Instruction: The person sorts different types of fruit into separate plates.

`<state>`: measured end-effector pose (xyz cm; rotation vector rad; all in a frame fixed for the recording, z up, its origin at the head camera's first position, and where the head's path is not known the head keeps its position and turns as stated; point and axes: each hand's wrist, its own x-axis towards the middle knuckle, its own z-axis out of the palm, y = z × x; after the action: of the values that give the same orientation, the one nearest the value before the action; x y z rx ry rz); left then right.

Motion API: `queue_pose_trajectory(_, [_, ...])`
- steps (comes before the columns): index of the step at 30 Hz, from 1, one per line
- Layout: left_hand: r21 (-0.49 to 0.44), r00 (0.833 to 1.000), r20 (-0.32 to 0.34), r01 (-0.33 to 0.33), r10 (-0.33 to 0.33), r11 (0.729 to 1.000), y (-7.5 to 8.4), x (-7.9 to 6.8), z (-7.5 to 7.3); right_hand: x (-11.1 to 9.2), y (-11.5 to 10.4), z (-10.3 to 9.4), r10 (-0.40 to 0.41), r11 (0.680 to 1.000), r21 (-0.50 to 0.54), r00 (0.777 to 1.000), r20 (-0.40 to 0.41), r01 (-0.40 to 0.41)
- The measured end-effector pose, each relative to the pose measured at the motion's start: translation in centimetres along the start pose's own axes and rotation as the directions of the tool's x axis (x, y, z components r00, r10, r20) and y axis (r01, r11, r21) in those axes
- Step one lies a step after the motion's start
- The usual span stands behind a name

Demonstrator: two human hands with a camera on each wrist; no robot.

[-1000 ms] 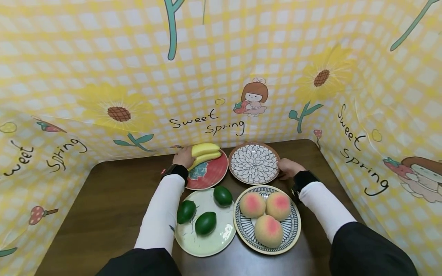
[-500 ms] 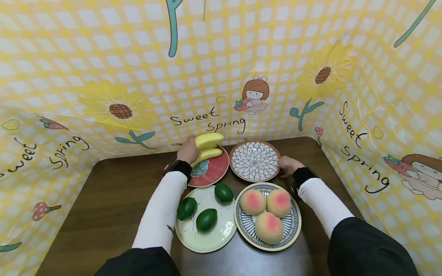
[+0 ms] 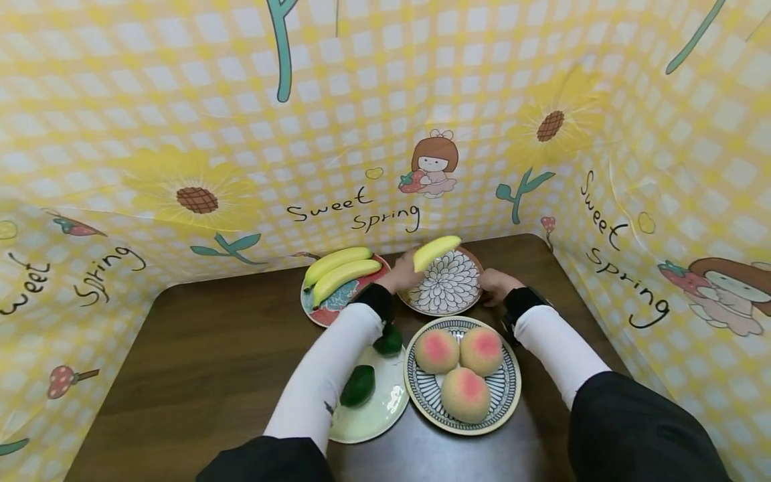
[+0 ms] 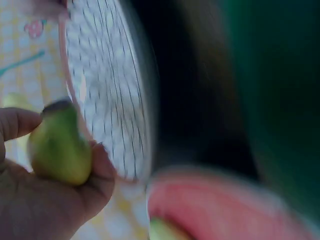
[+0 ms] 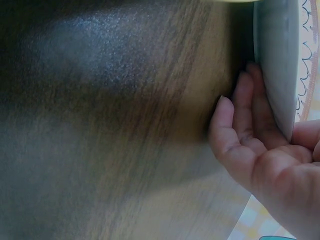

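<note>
My left hand grips a yellow banana above the flower-patterned plate. In the left wrist view, the thumb and fingers curl round the banana's greenish end. At that plate's right edge, my right hand holds the rim. The right wrist view has its fingers under the plate and its thumb at the rim. Two more bananas lie on the red plate to the left, behind the left wrist.
Three peaches sit on a blue-and-white patterned plate in front. A pale green plate bears dark green oval fruits, partly hidden by the left sleeve. Yellow checked cloth rises behind the brown table.
My left hand has lifted one banana off the red plate and carried it right, over the flower-patterned plate. The right hand stays at that plate's rim. The head view has shifted slightly.
</note>
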<state>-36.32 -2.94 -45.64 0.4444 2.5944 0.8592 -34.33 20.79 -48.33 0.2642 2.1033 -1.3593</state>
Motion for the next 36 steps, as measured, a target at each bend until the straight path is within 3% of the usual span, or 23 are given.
queue_pose_trajectory(4, [-0.075,0.991,0.128,0.057,-0.047,0.996,1.3,1.0,2.4,9.8,5.1,-1.9,-0.008,1.0,0.02,1.0,0.021,0.008])
queue_pose_trajectory(7, [-0.121,0.986,0.149,0.095,-0.076,0.988,1.9,1.5,3.8,18.6,9.9,-3.8,-0.001,0.999,0.046,1.0,0.014,0.0])
queue_pose_trajectory(9, [-0.108,0.985,0.149,0.101,-0.084,0.989,2.2,1.6,4.4,22.7,12.2,-4.7,0.018,0.998,0.063,1.0,0.004,-0.018])
queue_pose_trajectory(11, [-0.064,0.984,0.154,0.102,-0.091,0.993,2.4,1.7,4.9,24.8,13.5,-5.3,0.017,0.997,0.079,1.0,0.008,-0.018])
queue_pose_trajectory(14, [-0.045,0.981,0.184,0.072,-0.063,0.996,2.6,1.5,5.0,24.7,13.5,-5.2,0.016,0.997,0.08,1.0,0.008,-0.017])
queue_pose_trajectory(20, [-0.007,0.97,0.243,-0.02,0.021,1.0,2.7,1.0,4.4,18.6,10.0,-3.9,-0.018,0.999,0.039,1.0,0.02,0.017])
queue_pose_trajectory(23, [-0.034,0.963,0.268,-0.009,0.018,0.999,2.6,0.8,4.1,17.1,9.1,-3.6,-0.006,1.0,0.029,1.0,0.017,0.005])
queue_pose_trajectory(26, [-0.052,0.954,0.298,0.015,0.001,0.999,2.6,0.4,3.9,17.3,9.1,-3.5,0.003,1.0,0.012,1.0,0.003,-0.003])
queue_pose_trajectory(28, [-0.044,0.948,0.317,0.018,-0.003,0.999,2.7,0.1,3.7,15.9,8.2,-3.1,0.034,0.999,0.014,0.999,0.001,-0.034])
queue_pose_trajectory(29, [-0.034,0.947,0.32,0.013,-0.001,0.999,2.7,0.0,3.6,15.6,8.1,-3.2,0.011,1.0,0.017,1.0,0.021,-0.011])
queue_pose_trajectory(33, [0.018,0.942,0.335,-0.028,0.02,0.999,2.8,-0.6,2.7,8.1,4.3,-1.6,0.023,1.0,0.001,1.0,0.021,-0.023])
queue_pose_trajectory(34, [0.026,0.942,0.334,-0.045,0.034,0.999,2.9,-0.9,2.2,12.0,6.5,-2.5,0.025,1.0,0.008,0.999,0.022,-0.026])
queue_pose_trajectory(36, [0.039,0.949,0.311,-0.073,0.057,0.997,3.2,-1.5,0.8,15.3,8.4,-3.0,0.05,0.999,0.021,0.999,-0.004,-0.05])
